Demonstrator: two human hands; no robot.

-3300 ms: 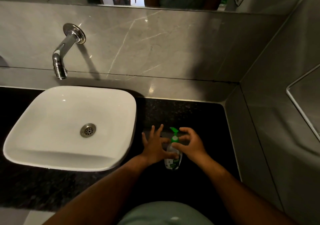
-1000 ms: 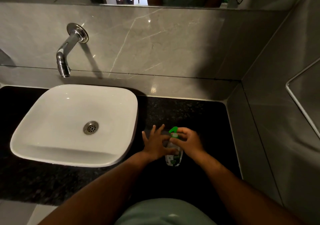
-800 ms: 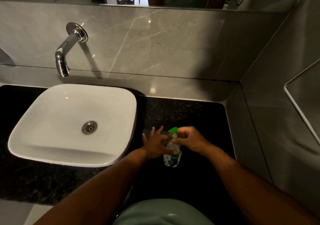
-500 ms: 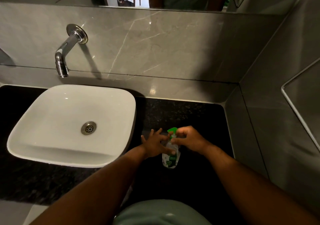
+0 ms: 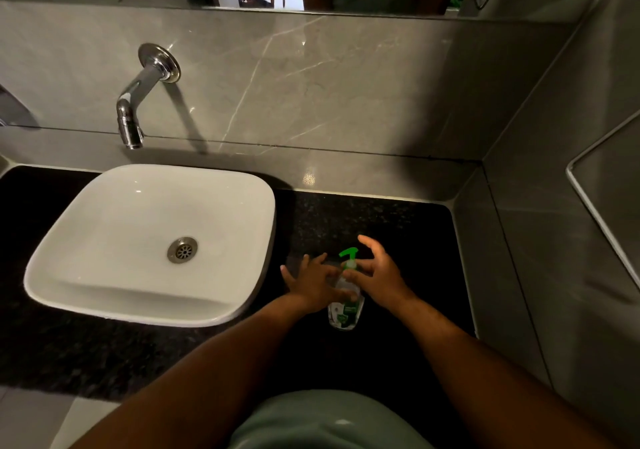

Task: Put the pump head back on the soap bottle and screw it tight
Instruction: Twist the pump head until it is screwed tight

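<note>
Since half a second ago the right hand has loosened off the pump head: its fingers, then bunched round the green collar, are now spread and arched, with only the thumb and a fingertip or two touching just below the spout. This looks like a re-grip between turns. The soap bottle has stayed upright on the black granite counter, just right of the white basin, well clear of the wall tap. The left hand lies flat against the bottle's left side, fingers extended rather than curled, bracing it.

To finish well, I judge the right hand should pinch the ribbed collar rather than the spout, turn, release and repeat, while the left hand wraps more firmly so the clear body does not spin with it.

Whether the thread is fully seated cannot be told; the collar is small and partly behind the fingers. The left thumb is hidden, the label is unreadable, and the soap level is unclear.
</note>
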